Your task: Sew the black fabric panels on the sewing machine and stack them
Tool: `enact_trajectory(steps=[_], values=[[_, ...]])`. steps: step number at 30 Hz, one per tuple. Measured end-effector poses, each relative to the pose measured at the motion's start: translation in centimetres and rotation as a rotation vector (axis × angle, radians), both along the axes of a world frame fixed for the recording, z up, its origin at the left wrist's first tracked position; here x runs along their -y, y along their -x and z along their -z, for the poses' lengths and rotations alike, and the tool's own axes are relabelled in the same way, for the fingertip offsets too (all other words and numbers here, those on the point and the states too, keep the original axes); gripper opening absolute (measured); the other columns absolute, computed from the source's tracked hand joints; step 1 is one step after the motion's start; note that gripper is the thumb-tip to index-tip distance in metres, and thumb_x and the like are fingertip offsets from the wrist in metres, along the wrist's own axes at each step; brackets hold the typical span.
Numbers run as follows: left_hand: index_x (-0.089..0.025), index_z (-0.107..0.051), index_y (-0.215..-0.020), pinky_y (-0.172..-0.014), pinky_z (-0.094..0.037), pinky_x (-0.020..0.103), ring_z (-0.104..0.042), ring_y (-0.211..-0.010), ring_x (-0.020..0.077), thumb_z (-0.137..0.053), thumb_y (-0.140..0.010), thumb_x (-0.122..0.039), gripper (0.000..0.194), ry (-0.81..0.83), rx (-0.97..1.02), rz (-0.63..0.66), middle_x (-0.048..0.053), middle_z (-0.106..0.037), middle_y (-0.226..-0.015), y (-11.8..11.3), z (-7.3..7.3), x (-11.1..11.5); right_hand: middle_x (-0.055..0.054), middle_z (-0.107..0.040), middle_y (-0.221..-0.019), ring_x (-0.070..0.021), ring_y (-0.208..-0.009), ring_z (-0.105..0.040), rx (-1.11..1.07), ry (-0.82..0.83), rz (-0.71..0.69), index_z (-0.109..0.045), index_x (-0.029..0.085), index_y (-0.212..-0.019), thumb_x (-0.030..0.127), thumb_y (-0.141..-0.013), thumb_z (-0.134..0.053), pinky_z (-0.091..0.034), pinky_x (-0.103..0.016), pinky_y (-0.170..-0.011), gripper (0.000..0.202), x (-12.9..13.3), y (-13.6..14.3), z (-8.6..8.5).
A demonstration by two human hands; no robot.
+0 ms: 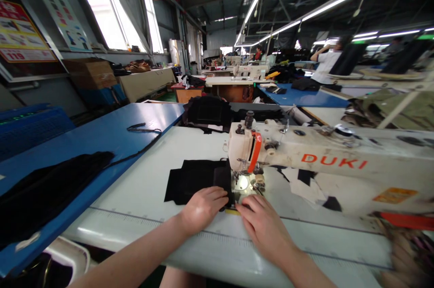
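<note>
A black fabric piece [198, 179] with stepped edges lies flat on the pale sewing table, its right edge beside the needle area of a DUKI sewing machine [291, 152]. My left hand [205, 209] rests palm down on the fabric, fingers stretched over its lower right part. At the fabric's near right corner, my right hand [259, 220] has thumb and fingers pinched together on the edge; the fingertips partly hide the grip. The machine's lamp lights the metal needle plate [242, 183] just beyond my hands.
Black cloth [50, 184] with a trailing strap lies on the blue table [135, 114] at left. A stack of black pieces [206, 111] sits behind the sewing table. White and black scraps [308, 188] lie under the machine arm. A person [326, 62] stands at back right.
</note>
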State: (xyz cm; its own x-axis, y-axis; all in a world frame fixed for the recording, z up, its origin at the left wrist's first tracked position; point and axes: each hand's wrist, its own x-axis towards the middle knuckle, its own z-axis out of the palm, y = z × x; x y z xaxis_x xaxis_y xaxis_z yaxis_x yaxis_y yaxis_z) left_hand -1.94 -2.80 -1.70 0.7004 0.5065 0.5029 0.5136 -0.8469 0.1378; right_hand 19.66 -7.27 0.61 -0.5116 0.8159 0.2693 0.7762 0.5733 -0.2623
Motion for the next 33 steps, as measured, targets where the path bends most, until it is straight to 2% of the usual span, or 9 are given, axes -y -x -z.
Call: enact_trajectory(steps=[10,13,16,21,27,33], values=[[-0.015,-0.063,-0.101,-0.090,-0.051,0.034,-0.058,-0.105,0.0186,-0.045,-0.092,-0.017,0.020,-0.005,-0.058,0.002,0.006,-0.066,-0.105,-0.2,-0.6,0.2,-0.005,-0.056,-0.091,-0.0202,-0.091,-0.050,-0.072,-0.027,-0.005,-0.063,0.022,-0.099,0.011,-0.086,-0.047,-0.045,-0.038,-0.083,0.024,0.1,-0.2,0.1],[-0.015,-0.062,-0.103,-0.091,-0.050,0.034,-0.058,-0.106,0.0186,-0.046,-0.092,-0.017,0.019,0.015,-0.103,0.007,0.007,-0.066,-0.106,-0.2,-1.0,0.3,-0.006,-0.057,-0.094,-0.0198,-0.092,-0.050,-0.120,-0.036,0.006,-0.061,0.020,-0.105,0.010,-0.087,-0.044,-0.045,-0.038,-0.084,0.027,0.0,-0.3,0.3],[-0.015,-0.061,-0.106,-0.094,-0.048,0.034,-0.057,-0.107,0.0186,-0.046,-0.091,-0.016,0.021,0.043,-0.146,0.026,0.008,-0.065,-0.109,0.1,-1.7,0.2,-0.007,-0.056,-0.099,-0.0207,-0.096,-0.049,-0.083,-0.034,-0.011,-0.057,0.019,-0.114,0.011,-0.087,-0.045,-0.044,-0.039,-0.088,0.031,-0.2,-0.1,0.3],[-0.015,-0.059,-0.110,-0.097,-0.046,0.033,-0.056,-0.111,0.0184,-0.046,-0.091,-0.014,0.023,0.076,-0.228,0.079,0.007,-0.062,-0.116,0.5,-2.6,0.0,-0.007,-0.056,-0.096,-0.0216,-0.093,-0.049,0.016,-0.021,-0.043,-0.061,0.019,-0.109,0.012,-0.087,-0.046,-0.045,-0.040,-0.086,0.027,-0.5,0.3,0.0],[-0.013,-0.061,-0.108,-0.095,-0.048,0.032,-0.057,-0.111,0.0191,-0.046,-0.092,-0.015,0.022,-0.004,-0.198,0.045,0.008,-0.063,-0.116,0.3,-1.8,-0.1,-0.007,-0.056,-0.093,-0.0213,-0.091,-0.049,0.030,-0.061,-0.066,-0.062,0.019,-0.107,0.011,-0.086,-0.048,-0.045,-0.039,-0.085,0.027,-1.0,0.1,-0.1],[-0.012,-0.063,-0.105,-0.092,-0.051,0.033,-0.060,-0.107,0.0193,-0.046,-0.092,-0.015,0.022,-0.065,-0.159,0.016,0.008,-0.066,-0.111,-0.9,-0.8,-1.9,-0.006,-0.057,-0.089,-0.0202,-0.090,-0.050,0.050,-0.096,-0.044,-0.063,0.018,-0.101,0.012,-0.087,-0.047,-0.044,-0.037,-0.084,0.022,-2.9,-0.5,-0.3]])
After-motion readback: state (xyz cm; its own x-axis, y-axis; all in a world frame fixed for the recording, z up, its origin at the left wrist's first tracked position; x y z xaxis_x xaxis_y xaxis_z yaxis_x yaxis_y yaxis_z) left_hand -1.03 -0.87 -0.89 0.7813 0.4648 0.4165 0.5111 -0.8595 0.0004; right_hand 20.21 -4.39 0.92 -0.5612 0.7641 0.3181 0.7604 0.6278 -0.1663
